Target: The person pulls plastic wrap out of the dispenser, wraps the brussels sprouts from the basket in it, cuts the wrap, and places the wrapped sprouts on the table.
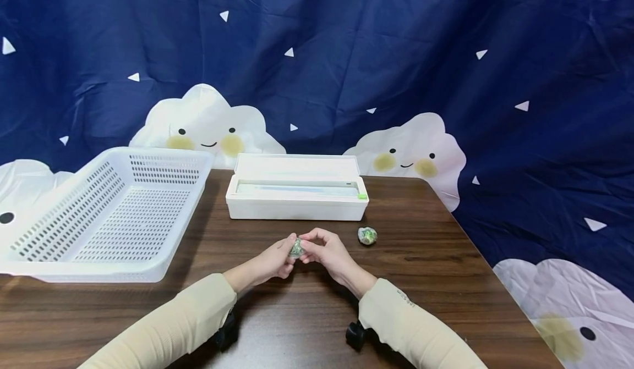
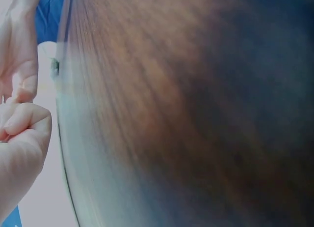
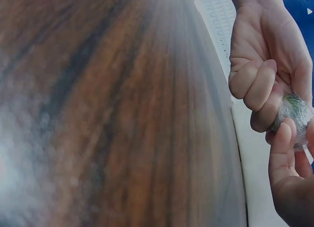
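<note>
A small greenish lump wrapped in clear plastic film is held between both hands above the table, in front of the white box. My left hand grips it from the left, fingers curled, as the right wrist view shows most plainly. From the other side my right hand pinches the film-wrapped lump with thumb and fingertips. In the left wrist view the hands hide it. Another film-wrapped green lump lies on the table to the right of my right hand. What is inside the film cannot be made out.
Behind the hands stands a long white box with its lid up and a green tab at its right end. A white slotted plastic basket sits at the left. The brown wooden table ends at a blue cloud-patterned curtain.
</note>
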Demonstrator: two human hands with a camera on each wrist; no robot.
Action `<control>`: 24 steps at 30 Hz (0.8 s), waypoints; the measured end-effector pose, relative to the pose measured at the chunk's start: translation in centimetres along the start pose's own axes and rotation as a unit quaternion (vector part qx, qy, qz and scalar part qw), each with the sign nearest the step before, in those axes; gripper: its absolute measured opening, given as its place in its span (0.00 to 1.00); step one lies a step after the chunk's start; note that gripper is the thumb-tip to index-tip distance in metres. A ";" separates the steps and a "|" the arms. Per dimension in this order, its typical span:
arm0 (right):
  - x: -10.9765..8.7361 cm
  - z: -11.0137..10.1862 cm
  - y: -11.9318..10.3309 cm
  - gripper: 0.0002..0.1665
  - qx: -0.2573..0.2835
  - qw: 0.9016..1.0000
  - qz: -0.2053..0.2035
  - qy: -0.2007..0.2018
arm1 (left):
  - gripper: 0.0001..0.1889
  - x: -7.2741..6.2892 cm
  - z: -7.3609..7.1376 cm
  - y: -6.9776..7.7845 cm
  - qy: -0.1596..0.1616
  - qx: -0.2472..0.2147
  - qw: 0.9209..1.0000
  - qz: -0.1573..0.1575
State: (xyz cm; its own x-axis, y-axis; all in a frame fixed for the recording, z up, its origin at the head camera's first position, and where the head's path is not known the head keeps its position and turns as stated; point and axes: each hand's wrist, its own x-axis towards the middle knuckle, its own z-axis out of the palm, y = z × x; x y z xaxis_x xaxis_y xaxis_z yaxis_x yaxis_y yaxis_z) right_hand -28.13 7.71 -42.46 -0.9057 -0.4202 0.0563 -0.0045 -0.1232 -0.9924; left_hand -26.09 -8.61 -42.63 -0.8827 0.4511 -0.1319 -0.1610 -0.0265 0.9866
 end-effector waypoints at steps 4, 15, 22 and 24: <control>0.0 -0.1 0.0 0.15 0.002 1.000 0.005 -0.006 | 0.25 0.1 -0.2 0.0 -0.010 0.011 1.000 0.002; -0.1 -0.1 -0.1 0.23 0.042 0.998 0.008 -0.037 | 0.30 0.1 0.1 0.5 0.081 0.143 0.984 0.070; -0.5 0.7 -0.5 0.27 0.056 0.997 -0.014 -0.046 | 0.35 -0.1 0.7 1.0 0.195 0.208 0.956 0.070; -0.5 0.9 -0.5 0.27 0.056 0.998 -0.021 -0.031 | 0.33 -0.1 0.9 1.1 0.217 0.222 0.948 0.076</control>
State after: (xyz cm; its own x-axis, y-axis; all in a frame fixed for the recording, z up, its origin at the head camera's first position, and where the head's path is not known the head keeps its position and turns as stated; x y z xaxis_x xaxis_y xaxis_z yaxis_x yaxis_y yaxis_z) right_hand -27.29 7.14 -41.88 -0.8773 -0.4676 0.1081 0.0088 -0.2410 -0.9705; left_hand -25.79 -7.82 -41.44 -0.9947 0.0608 0.0831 0.0995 0.3592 0.9279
